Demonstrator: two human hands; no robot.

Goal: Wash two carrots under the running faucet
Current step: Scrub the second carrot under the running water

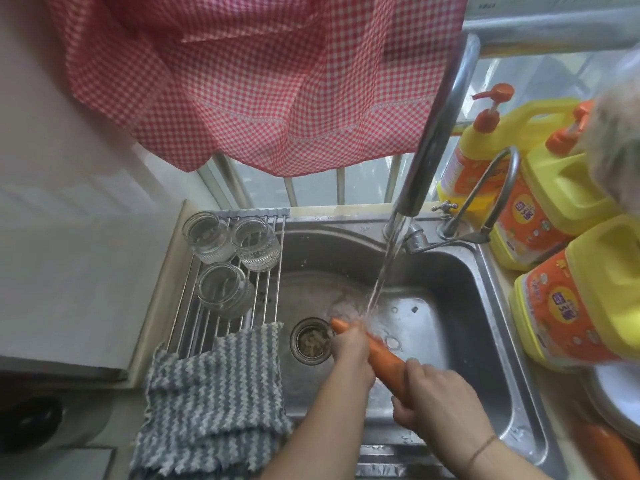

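Over the steel sink (467, 282), left hand (351, 348) and right hand (433, 393) clenched around one carrot (384, 362) beneath the faucet (433, 133) stream, second carrot (602, 448) lying on the bench at right.

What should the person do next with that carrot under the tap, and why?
Probably slide the carrot so its thick end comes under the water stream. The stream lands near the thin end, beside the left hand, while the right hand grips the thick end away from the flow. A second carrot lies on the counter at lower right.
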